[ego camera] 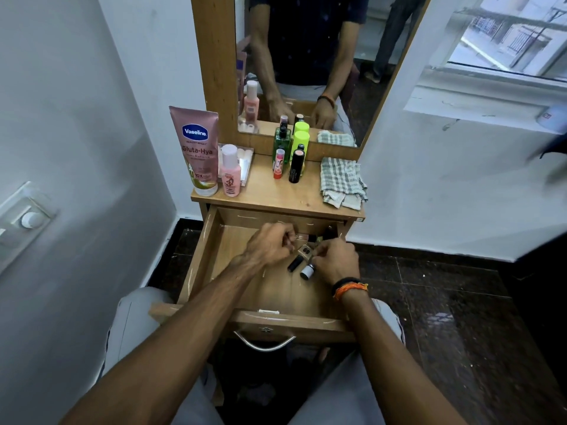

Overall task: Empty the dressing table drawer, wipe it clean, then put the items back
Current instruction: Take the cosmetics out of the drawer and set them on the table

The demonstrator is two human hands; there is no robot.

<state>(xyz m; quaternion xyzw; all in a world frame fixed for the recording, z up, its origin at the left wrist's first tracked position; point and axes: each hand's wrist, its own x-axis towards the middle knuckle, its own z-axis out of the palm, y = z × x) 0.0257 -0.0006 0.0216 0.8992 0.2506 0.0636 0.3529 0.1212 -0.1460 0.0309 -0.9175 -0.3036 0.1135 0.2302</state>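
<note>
Hands at the rear right corner of the open drawer

Drawer point(233, 265) pulled fully out beneath the dressing table top point(276, 194), its floor bare at left and front. Both hands work among a cluster of small cosmetics at the rear right. The left hand point(270, 245) is curled, knuckles up; its fingertips are turned away from the camera, so whether it grips anything cannot be told. The right hand point(336, 260), wearing an orange and black wristband point(349, 286), has its fingers curled at a small item near a tan box marked with an S point(305, 249); what exactly it pinches is hidden by the fingers. A black tube point(295, 263) and a white-capped vial point(307, 270) lie on the drawer floor just beside the right hand. Further items behind the hands are dark and indistinct.

On the top stand a Vaseline tube point(196, 151), a pink bottle point(230, 171), a clear packet point(245, 164) partly hidden behind the bottle, a green bottle point(281, 145), a lime-capped container point(300, 142), a small red tube point(278, 164) and a black stick point(297, 166). A checked cloth point(342, 182) lies folded at the right edge. The mirror point(306, 62) is cut off at the top of the frame.
</note>
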